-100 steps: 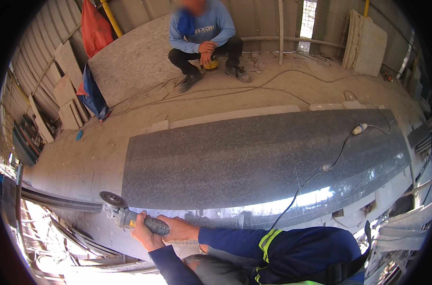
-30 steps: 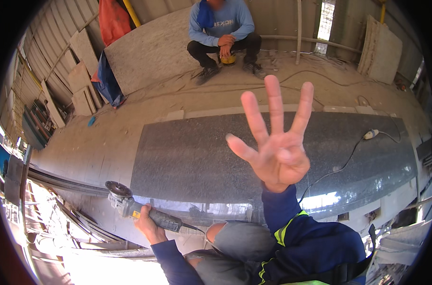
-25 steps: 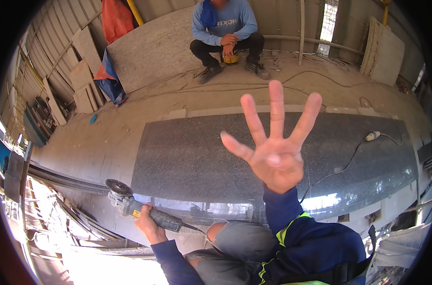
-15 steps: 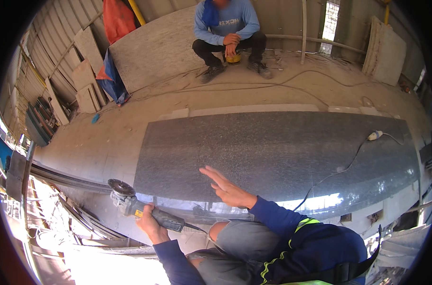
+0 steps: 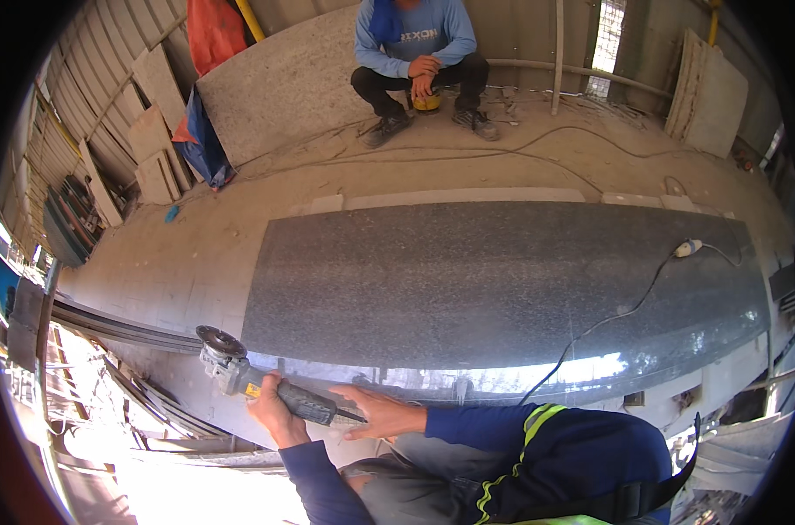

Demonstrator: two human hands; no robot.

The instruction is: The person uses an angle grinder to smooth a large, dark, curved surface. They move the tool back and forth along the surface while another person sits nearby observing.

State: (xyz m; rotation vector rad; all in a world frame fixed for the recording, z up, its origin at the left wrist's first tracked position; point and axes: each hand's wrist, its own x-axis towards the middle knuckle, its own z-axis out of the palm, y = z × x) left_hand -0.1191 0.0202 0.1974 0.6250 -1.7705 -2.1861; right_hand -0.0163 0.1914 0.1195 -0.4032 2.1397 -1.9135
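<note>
I am holding an angle grinder low in the picture, at about seven o'clock. My left hand is wrapping its grip closed around the dark handle, so much of the handle is hidden under my fingers. The grinder's round disc is pointing toward ten o'clock, just beside the near left corner of a long dark granite slab that is filling the middle. My right hand is lying flat with its fingers loose and apart, its fingertips touching the handle's rear end; its grip is not closing on anything. A thin cable is running across the slab toward a plug at three o'clock, and its near end is disappearing behind my sleeve. At twelve o'clock a person in a blue shirt is crouching, head cut off by the rim.
</note>
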